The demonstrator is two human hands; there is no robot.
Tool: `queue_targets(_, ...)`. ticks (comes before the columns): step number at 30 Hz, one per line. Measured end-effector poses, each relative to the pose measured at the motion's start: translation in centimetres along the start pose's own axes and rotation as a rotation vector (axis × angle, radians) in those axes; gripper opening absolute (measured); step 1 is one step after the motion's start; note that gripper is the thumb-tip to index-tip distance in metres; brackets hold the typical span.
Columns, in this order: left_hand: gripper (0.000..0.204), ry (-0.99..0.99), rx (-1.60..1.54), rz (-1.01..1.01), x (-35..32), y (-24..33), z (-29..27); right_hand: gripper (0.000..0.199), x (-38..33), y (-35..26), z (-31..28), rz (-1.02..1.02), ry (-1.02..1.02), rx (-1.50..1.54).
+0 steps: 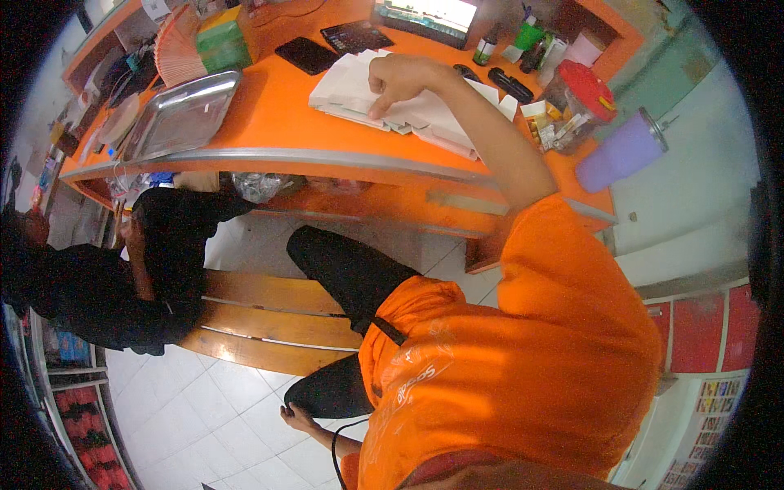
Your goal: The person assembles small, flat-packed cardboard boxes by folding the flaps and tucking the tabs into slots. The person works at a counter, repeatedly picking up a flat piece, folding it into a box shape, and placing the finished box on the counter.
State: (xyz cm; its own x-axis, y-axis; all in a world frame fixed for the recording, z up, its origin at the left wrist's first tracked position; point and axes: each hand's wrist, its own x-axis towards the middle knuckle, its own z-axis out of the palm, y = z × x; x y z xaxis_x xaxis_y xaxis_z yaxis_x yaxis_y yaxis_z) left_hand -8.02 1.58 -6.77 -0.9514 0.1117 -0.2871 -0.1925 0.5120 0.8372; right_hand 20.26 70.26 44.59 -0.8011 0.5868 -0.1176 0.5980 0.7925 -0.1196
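Note:
My right hand (402, 79) reaches over the orange desk (273, 114) onto a spread of folded white paper sheets (339, 90). Its thumb stands apart from the bent fingers, one tip touching the paper near the front edge; nothing is visibly gripped. Low in the view, my left hand (302, 419) rests beside my knee in black trousers (331, 392). Its fingers are loosely apart and hold nothing that I can see. A black phone (307, 55) lies just left of the paper.
A metal tray (184, 114) is at the desk's left. A red-lidded jar (584, 90) and purple tumbler (621, 151) stand right. A screen (429, 18) is behind. Another person in black (163, 261) sits left on the wooden bench (278, 318).

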Motion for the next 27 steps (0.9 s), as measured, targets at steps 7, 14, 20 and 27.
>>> queue_targets(7,0.053,0.050,-0.152,0.014,-1.6,2.1,-0.4,0.060,-0.2,0.6,0.1,-0.090,-0.020,-0.017)
queue_targets(14,0.052,0.007,-0.238,-0.010,-1.9,7.7,-0.4,0.042,-0.3,0.8,-0.3,-0.197,-0.068,0.104)
queue_targets(20,0.055,0.010,-0.324,0.015,-3.3,13.8,-0.8,0.022,-2.4,-2.0,1.5,0.122,0.289,-0.006)
queue_targets(27,0.055,-0.084,-0.331,0.108,-4.3,19.6,-0.2,0.017,-4.0,-1.8,-0.8,0.338,0.450,-0.043)
